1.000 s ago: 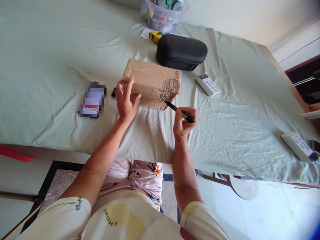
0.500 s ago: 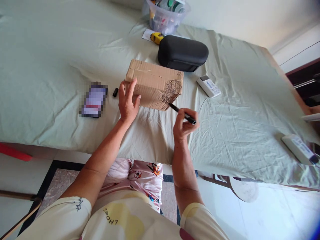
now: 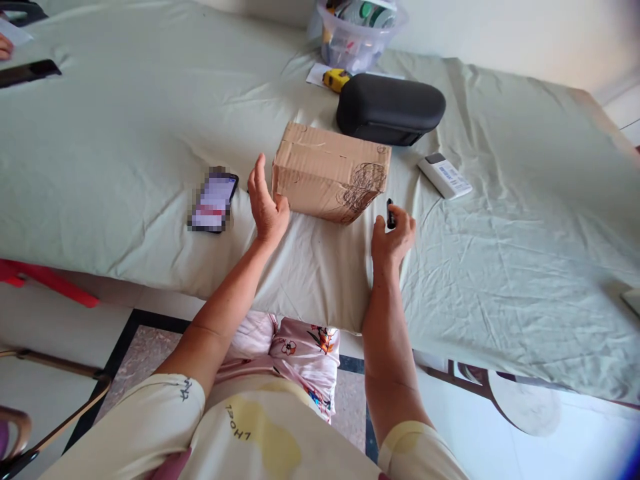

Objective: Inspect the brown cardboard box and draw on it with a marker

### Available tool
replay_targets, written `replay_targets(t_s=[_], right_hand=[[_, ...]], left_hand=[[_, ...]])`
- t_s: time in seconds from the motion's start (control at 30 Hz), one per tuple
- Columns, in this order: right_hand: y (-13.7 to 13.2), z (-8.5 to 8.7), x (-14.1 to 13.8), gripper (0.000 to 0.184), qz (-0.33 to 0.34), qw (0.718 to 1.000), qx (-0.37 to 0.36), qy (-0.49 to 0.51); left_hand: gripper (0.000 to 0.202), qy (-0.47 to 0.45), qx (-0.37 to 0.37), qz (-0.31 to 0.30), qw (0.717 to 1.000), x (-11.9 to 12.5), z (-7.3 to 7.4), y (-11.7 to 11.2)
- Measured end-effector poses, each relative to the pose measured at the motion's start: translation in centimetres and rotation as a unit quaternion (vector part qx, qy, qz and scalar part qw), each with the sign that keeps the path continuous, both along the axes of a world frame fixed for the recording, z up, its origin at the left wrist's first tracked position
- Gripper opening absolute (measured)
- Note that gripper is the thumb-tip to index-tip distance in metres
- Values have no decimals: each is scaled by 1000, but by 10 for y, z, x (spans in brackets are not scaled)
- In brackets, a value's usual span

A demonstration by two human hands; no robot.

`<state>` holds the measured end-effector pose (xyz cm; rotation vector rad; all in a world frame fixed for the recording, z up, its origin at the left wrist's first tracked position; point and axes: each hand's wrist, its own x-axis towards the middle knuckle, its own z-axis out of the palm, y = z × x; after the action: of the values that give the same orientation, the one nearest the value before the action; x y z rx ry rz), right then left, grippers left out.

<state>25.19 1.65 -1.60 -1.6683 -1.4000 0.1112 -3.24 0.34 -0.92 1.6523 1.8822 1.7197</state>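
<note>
A brown cardboard box (image 3: 320, 177) with black scribbles on its right end lies on the cloth-covered table in front of me. Beside its left end, my left hand (image 3: 269, 210) is open, fingers extended upward, the thumb at the box's lower left corner; whether it touches is hard to tell. My right hand (image 3: 393, 237) is closed around a black marker (image 3: 391, 215), just right of the box and apart from it. The marker points up and away from me.
A phone (image 3: 214, 201) lies to the left. Behind the box are a black case (image 3: 390, 110), a yellow tape measure (image 3: 337, 80) and a clear plastic tub (image 3: 357, 43) of bottles. A white device (image 3: 445, 176) sits right. Another person's hand (image 3: 5, 47) shows far left.
My right hand has drawn the marker off the box's scribbled corner and turned it more upright. My left hand has slid off the box top to its left side. The view has shifted left.
</note>
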Motion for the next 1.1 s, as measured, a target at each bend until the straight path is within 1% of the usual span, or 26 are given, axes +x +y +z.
replay_targets(t_s=[0.07,0.17,0.27,0.33,0.37,0.43,0.5,0.57,0.63,0.7,0.77,0.83,0.93,1.03,1.1], right_hand=[[3,-3,1,47,-8,998,-54,-31],[2,-3,0,53,-31,990,-120,-65],[-1,-1,-1,54,-42,984,-146,-92],[-2,-1,-2,53,-46,982,-152,-104],[-3,-1,-2,52,-47,981,-156,-108],[-2,-2,-2,51,-45,980,-162,-109],[-2,-2,-2,53,-41,981,-161,-101],[-2,-2,-3,56,-38,984,-151,-86],[-3,-1,-5,58,-36,987,-137,-71],[-4,1,-6,58,-34,990,-121,-55],[-4,2,-7,57,-35,994,-101,-33],[-4,2,-7,52,-33,997,-71,1],[-2,3,-6,42,-22,997,-6,69],[0,5,-4,37,-13,988,54,144],[0,6,-3,36,0,978,76,196]], left_hand=[[73,-7,0,4,1000,-2,2,-1],[69,-3,1,-4,1000,-8,9,-6],[67,29,-2,-9,1000,-24,16,-15],[69,50,-18,8,999,-42,20,-27],[73,58,-32,30,997,-52,23,-36],[84,70,-87,108,988,-73,28,-55],[95,89,-177,194,961,-90,33,-74],[98,112,-268,235,928,-102,38,-89],[98,128,-333,243,902,-106,40,-97],[97,140,-375,235,886,-105,41,-97],[94,150,-398,226,876,-102,40,-93],[91,155,-405,224,873,-100,39,-89],[85,149,-392,232,878,-102,35,-86],[82,129,-370,239,889,-105,29,-91],[80,108,-353,242,897,-105,23,-99]])
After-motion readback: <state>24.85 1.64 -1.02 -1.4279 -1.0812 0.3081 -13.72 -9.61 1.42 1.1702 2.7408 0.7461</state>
